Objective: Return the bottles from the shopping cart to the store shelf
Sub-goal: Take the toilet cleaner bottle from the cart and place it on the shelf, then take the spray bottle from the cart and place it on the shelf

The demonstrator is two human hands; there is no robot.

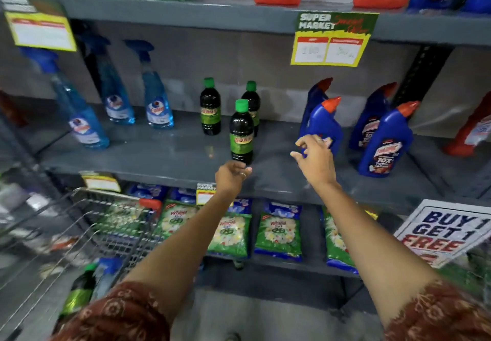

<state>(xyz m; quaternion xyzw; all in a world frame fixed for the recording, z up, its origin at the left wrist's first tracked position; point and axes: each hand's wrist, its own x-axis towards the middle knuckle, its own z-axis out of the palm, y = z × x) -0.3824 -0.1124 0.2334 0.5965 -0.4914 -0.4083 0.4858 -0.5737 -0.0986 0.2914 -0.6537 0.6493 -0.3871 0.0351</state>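
Note:
Three dark bottles with green caps stand on the grey middle shelf [159, 152]. The nearest dark bottle [241, 133] stands upright near the shelf's front edge. My left hand [231, 174] hovers just below its base, fingers loosely curled, holding nothing. My right hand [314, 158] is open in front of a blue angled-neck bottle [322, 124], fingers apart, apart from it. The wire shopping cart [87, 234] sits at lower left, with a dark green-capped bottle [79, 290] and a blue spray bottle [106, 277] lying in it.
Blue spray bottles [156, 101] line the shelf's left part. More blue cleaner bottles [385, 144] stand at the right. Green detergent packets [279, 231] fill the lower shelf. A "Buy 1 Get 1 Free" sign [446, 231] leans at lower right. Price tags hang from the shelf edges.

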